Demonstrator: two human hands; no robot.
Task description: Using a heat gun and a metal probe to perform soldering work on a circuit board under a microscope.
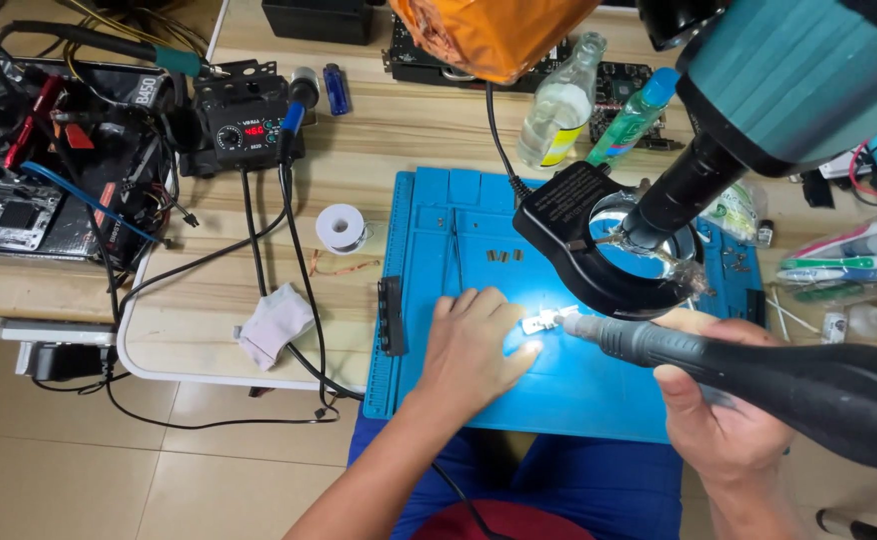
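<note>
1. Small pale part, whitish and brightly lit, lies on the blue work mat near the mat's front edge, just below the ring light. It is too small and washed out by the light to tell its make-up; it looks short, flat and oblong.
2. Left hand lies palm down on the mat, fingers spread flat and pressing beside the part; its fingertips touch or nearly touch the part's left end. Its grip is flat and spread, clamped on nothing.
3. Right hand has its grip wrapped around a dark grey rotary tool, a thick bulbous body narrowing to a slim nose. The tool's tip points left and meets the right end of the part.
4. Black ring light of a microscope hangs over the mat just behind the part, with the teal microscope body above it toward the desk's right rear.
5. On the mat's rear half lie a few tiny brown pieces.
6. Left of the mat on the wooden desk sit a solder spool, a crumpled white cloth near the front edge, and a black soldering station with a red display toward the rear.
7. 2 clear bottles stand at the rear edge behind the mat.
</note>
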